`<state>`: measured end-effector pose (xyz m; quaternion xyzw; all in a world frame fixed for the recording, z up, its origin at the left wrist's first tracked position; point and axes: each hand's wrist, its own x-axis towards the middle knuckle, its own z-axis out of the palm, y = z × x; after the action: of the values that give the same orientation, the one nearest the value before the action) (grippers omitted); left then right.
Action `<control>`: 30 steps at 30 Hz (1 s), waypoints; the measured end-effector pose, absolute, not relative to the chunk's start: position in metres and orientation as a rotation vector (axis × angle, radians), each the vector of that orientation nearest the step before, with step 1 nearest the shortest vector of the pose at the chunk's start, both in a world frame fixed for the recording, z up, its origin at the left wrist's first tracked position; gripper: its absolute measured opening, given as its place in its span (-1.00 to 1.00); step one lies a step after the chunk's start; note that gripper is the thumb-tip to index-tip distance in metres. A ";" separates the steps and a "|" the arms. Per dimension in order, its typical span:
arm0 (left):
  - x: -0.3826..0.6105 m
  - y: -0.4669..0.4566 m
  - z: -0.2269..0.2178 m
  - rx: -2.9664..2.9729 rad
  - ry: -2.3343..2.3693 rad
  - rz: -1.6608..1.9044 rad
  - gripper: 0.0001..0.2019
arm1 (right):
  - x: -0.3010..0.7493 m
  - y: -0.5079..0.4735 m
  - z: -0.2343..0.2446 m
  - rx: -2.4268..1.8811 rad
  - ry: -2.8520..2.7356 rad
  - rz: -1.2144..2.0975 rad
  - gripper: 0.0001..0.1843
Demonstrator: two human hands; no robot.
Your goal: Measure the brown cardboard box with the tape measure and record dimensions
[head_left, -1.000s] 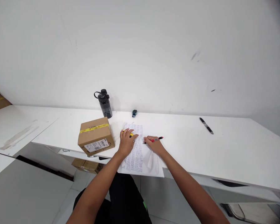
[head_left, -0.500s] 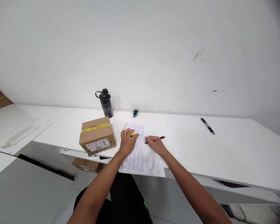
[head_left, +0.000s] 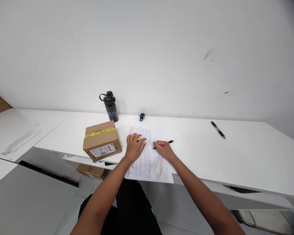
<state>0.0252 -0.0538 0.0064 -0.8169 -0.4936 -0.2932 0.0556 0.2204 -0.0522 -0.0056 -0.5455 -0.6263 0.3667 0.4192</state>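
Densely handwritten sheets of paper [head_left: 143, 164] lie at the desk's front edge, their lower end reaching over it. My right hand [head_left: 163, 150] is closed round a red and black pen [head_left: 167, 143], its tip down at the right side of the writing. My left hand [head_left: 134, 147] rests on the upper part of the paper, its fingers curved over a small yellow object [head_left: 138, 139]. Most of that object is hidden under the fingers, so its kind is unclear.
Left of the paper is a taped cardboard box [head_left: 101, 140], with a dark water bottle [head_left: 111, 107] behind it. A small blue-black device [head_left: 142, 117] lies near the wall. Far to the right is a black pen [head_left: 218, 129] on the white desk [head_left: 193, 153].
Hardly anything differs. The view has shifted slightly, and the red pen's angle in my right hand has changed a little. My left hand stays in place on the paper.
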 end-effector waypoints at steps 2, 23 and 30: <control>0.025 -0.054 0.007 -2.477 -1.495 -0.881 -0.73 | 0.221 -0.052 -0.006 -1.374 -1.558 0.911 -0.59; 0.025 -0.055 0.004 -2.446 -1.487 -0.866 -0.74 | 0.221 -0.055 -0.009 -1.384 -1.513 0.883 -0.57; 0.026 -0.054 0.003 -2.435 -1.484 -0.878 -0.74 | 0.220 -0.056 -0.009 -1.390 -1.477 0.846 -0.58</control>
<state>0.0257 -0.0537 0.0030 -0.8136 -0.4958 -0.2933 0.0789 0.2203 -0.0558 -0.0086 -0.5633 -0.5986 0.3429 0.4546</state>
